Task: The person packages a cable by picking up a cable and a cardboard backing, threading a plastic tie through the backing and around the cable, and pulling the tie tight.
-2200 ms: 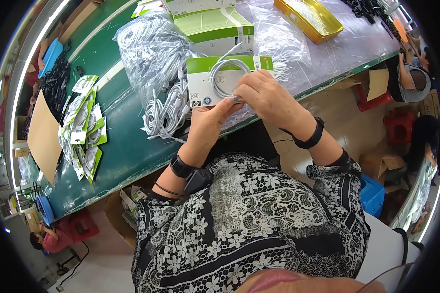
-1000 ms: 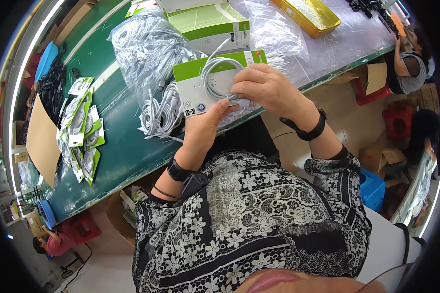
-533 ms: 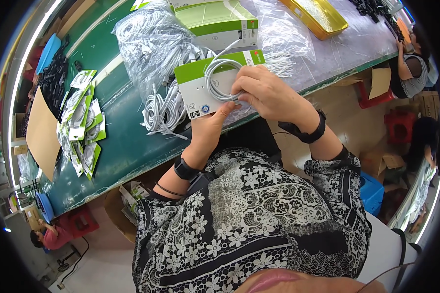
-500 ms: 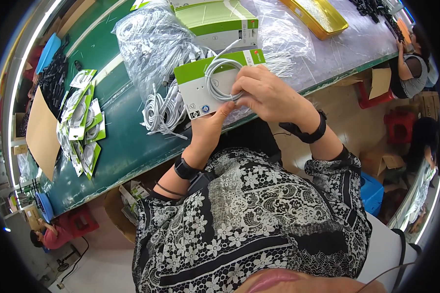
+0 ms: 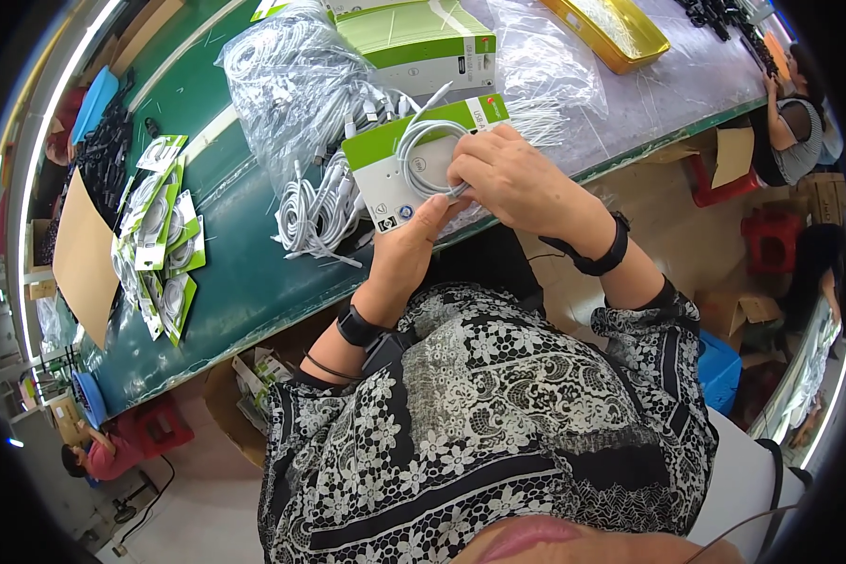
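Note:
A green and white backing card [image 5: 371,180] is gripped at its lower edge by my left hand [image 5: 409,246], thumb on its face and the other fingers hidden behind. On the card lies a coiled white cable [image 5: 406,155]. My right hand [image 5: 509,183] has its fingers closed at the coil's lower right side, close to my left thumb; its fingertips are partly hidden, and I cannot make out any small tie there. Just left of the card, a pile of loose coiled white cables [image 5: 305,216] spills from a clear plastic bag [image 5: 287,80] of more cables.
Finished-looking carded cables [image 5: 164,235] lie heaped at the left beside a brown cardboard sheet [image 5: 83,254]. Beyond the card stand a green and white box [image 5: 432,56], thin white ties [image 5: 540,122] and a yellow tray [image 5: 620,38]. Other people sit around the table.
The card has tilted slightly and shifted a little to the right. My right hand's fingers have closed in more over the coil's lower side.

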A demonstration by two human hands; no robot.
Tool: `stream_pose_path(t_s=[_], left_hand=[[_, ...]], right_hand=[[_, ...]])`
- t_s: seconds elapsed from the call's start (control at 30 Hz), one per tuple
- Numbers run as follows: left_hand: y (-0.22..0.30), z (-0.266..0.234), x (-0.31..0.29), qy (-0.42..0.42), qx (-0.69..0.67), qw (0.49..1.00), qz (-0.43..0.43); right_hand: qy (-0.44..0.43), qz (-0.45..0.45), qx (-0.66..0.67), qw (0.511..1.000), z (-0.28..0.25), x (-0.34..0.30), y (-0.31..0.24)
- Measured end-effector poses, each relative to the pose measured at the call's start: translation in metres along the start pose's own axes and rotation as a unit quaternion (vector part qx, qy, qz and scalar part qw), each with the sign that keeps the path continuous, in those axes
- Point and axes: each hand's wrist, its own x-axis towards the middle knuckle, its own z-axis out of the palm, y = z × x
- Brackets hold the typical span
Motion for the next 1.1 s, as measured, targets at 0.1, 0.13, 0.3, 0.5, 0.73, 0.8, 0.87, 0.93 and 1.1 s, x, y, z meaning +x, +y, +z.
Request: stream_pose_path(t_s=[0.1, 0.13, 0.3, 0.5, 0.73, 0.8, 0.87, 0.93, 1.1], left_hand=[[-0.006, 0.0, 0.002, 0.02, 0.01, 1.0, -0.007], [-0.008, 0.0, 0.002, 0.03, 0.014, 0.999, -0.01], [-0.014, 0.004, 0.002, 0.053, 0.03, 0.998, 0.027], [-0.031, -0.021, 0.009, 0.085, 0.143, 0.985, 0.043], [-0.013, -0.009, 0.007, 0.048, 0.12, 0.992, -0.004], [-0.007, -0.004, 0.005, 0.029, 0.048, 0.997, -0.052], [-0.004, -0.007, 0.006, 0.024, 0.041, 0.996, -0.073], [-0.001, -0.008, 0.007, 0.013, 0.024, 0.993, -0.114], [0.002, -0.006, 0.009, 0.025, 0.06, 0.995, -0.071]], right_hand=[[0.013, -0.024, 0.007, 1.0, 0.006, 0.0, 0.003], [0.013, -0.023, 0.007, 1.0, 0.007, 0.0, 0.003], [0.015, -0.013, 0.091, 0.996, 0.014, -0.002, 0.006], [0.075, 0.02, 0.115, 0.99, 0.025, -0.007, 0.002], [0.089, 0.052, 0.107, 0.989, 0.032, -0.015, 0.002], [0.092, 0.055, 0.101, 0.989, 0.033, -0.017, 0.002], [0.091, 0.073, 0.085, 0.989, 0.033, -0.018, 0.001], [0.091, 0.081, 0.078, 0.99, 0.032, -0.018, 0.0], [0.137, 0.072, 0.038, 0.987, 0.031, -0.017, -0.009]])
